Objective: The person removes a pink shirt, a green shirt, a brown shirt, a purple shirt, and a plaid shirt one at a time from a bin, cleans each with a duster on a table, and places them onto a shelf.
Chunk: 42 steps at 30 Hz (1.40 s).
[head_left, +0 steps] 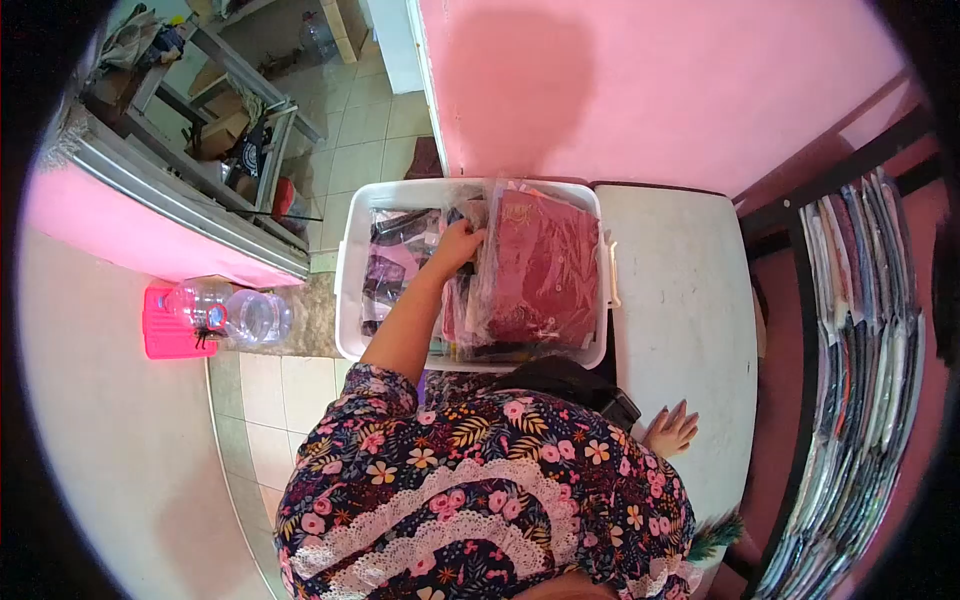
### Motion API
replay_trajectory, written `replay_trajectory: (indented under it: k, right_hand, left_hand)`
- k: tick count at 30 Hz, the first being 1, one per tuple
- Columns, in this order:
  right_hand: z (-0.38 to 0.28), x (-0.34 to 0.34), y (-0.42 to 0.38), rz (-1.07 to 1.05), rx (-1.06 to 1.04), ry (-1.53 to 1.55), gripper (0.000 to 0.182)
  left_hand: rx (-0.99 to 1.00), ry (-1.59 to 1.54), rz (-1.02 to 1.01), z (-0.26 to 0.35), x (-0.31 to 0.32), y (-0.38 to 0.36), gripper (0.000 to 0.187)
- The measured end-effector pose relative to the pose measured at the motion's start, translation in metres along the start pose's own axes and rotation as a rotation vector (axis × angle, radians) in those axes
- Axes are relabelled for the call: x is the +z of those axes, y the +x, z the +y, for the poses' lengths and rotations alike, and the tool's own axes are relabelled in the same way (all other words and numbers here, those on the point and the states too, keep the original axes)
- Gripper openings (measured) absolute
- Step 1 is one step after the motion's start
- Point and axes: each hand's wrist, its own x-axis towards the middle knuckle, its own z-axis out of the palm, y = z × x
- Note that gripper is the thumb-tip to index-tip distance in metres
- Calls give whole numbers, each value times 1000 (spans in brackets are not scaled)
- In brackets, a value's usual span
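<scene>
A white plastic bin (349,300) holds garments packed in clear plastic. My left hand (460,243) is inside it near the middle, its fingers closed at the upper edge of a clear-wrapped package; what exactly they grip is too small to make out. To its right, a dark red garment in clear plastic (545,265) leans over the other packages. Dark and pink packages (398,260) lie on the left side of the bin. My right hand (672,430) rests on the white table (682,280), fingers spread, with nothing in it.
On the right stands a dark rack (808,400) with many wrapped garments (865,330). Large clear bottles (260,318) and a pink basket (160,325) are at the left. A pink wall (640,90) rises behind the bin. A doorway shows a cluttered metal frame (230,65).
</scene>
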Motion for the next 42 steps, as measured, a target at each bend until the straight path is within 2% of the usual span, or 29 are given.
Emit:
replay_trajectory:
  k: [2,6,8,10,12,14,16,21,23,25,27,28,29,33,35,36,38,39,40,41,42]
  right_hand:
    - [0,-2,-1,14,-11,16,51]
    - [0,-5,-3,16,-11,35,51]
    - [-2,-8,-3,17,-31,59,51]
    - [-3,-10,-3,17,-18,70,50]
    - [-2,-8,-3,16,-4,87,50]
    - [0,-4,-2,28,-10,82,50]
    - [-3,-5,-2,43,2,97,50]
    - [-1,-10,1,-1,23,157,51]
    - [13,-2,1,-26,-63,299,52]
    - [0,6,10,-20,-99,781,50]
    - [-33,-8,16,30,-63,938,48]
    - [-34,-11,12,122,-52,867,45]
    - [-24,-10,4,122,-20,856,45]
    - [18,-18,-27,359,138,488,43]
    - [34,-19,-53,247,206,306,58]
    - [28,-15,-66,209,188,320,58]
    - [22,-9,-73,126,392,250,77]
    - [18,-10,-76,120,375,258,77]
    - [14,-14,-84,-7,418,319,83]
    - [8,-16,-91,-121,470,381,89]
    - [2,-15,-102,-84,499,384,77]
  left_hand:
    - [118,34,-5,11,-1,-4,34]
    - [148,-101,-15,33,3,-14,27]
    - [241,-342,31,51,-7,-20,19]
    - [272,-670,-69,77,-30,-26,16]
    - [385,-689,-30,110,-58,-44,23]
    - [115,-805,38,123,-82,-52,32]
    - [158,-998,-142,167,-89,-84,44]
    - [193,-1059,-201,210,-64,-99,57]
    - [198,-1028,-249,226,-28,-104,59]
    - [158,-1184,-463,234,-11,-109,55]
    - [204,-1156,-570,226,-2,-96,56]
    - [208,-1134,-558,224,8,-93,59]
    - [212,-1114,-542,221,19,-90,61]
    - [232,-1101,-642,218,65,-82,59]
    - [127,-1139,-607,220,79,-88,57]
    - [113,-1120,-568,213,80,-86,57]
    - [65,-1115,-517,197,91,-74,56]
    - [44,-977,-411,180,93,-70,58]
    - [9,-838,-309,154,97,-64,61]
    - [-39,-734,-368,115,102,-51,62]
    - [-92,-623,-422,69,105,-41,63]
